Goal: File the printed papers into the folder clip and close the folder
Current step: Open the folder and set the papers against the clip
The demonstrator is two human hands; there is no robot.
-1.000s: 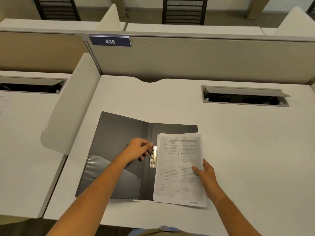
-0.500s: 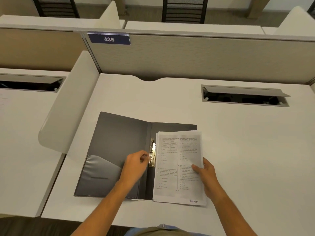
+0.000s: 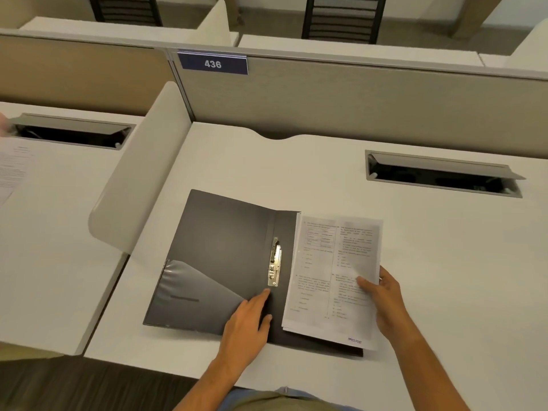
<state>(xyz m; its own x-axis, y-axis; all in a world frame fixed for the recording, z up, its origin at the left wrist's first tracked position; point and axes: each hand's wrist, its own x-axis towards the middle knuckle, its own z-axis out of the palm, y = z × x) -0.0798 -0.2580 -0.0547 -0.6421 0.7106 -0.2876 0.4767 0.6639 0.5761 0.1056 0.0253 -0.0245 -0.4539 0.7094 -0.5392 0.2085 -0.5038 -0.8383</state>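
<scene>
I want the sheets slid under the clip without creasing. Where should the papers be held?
Keep the grip on the papers' right edge, where the right hand pinches it from the right. The stack lies flat, and that leaves its left edge free to slide toward the clip.

Bare desk [image 3: 444, 262] right of folder [image 3: 225, 247]; divider [image 3: 139, 173] close left.
</scene>
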